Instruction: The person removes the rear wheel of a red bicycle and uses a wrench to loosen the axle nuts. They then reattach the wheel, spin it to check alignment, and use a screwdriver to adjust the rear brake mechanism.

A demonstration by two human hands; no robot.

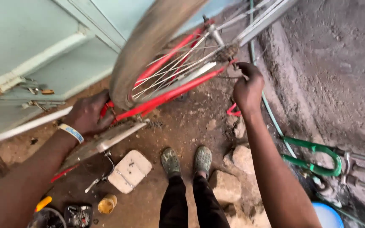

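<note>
While my left hand (87,115) grips the red frame (165,96) at centre left, my right hand (246,86) pinches something small by the rear sprocket (225,53) at upper centre; I cannot tell what. I judge I'm working at the hub; steadying comes next. The upturned wheel (148,46) looks dusty, its tyre worn.

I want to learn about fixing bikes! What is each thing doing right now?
Bicycle wheel: blurred, seems to be spinning, held up off the ground.
Red frame: upside down.
Left hand: gripping the red frame.
Right hand: fingers pinching something near the rear hub.
White saddle: lying on the dirt.
Yellow cup: standing on the ground.
</note>
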